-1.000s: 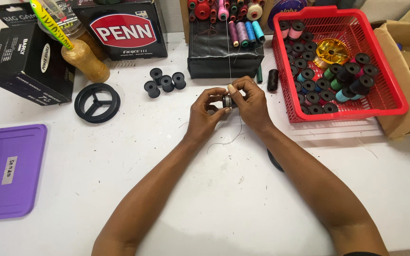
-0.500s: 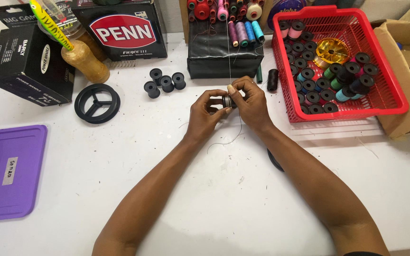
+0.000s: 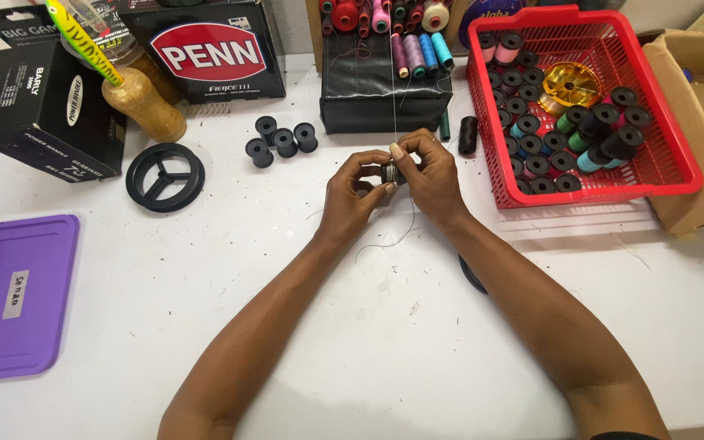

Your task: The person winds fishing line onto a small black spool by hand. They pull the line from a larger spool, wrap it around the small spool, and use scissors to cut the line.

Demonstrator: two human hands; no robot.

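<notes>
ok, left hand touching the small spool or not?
Touching. The head view shows the left hand with thumb and fingertips pinched on the small spool, no gap; the right hand grips its other side.

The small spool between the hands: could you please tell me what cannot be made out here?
- Small spool, head view: mostly covered by fingers of left hand and right hand.
- Thin thread: too fine to trace its source.
- Dark disc: hidden under the right forearm.
- Cardboard box: cut by the frame edge.

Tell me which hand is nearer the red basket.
Right. The right hand sits just left of the red basket, pinching a small bobbin. The left hand holds the bobbin's other side, farther from the basket, on the white table.
</notes>
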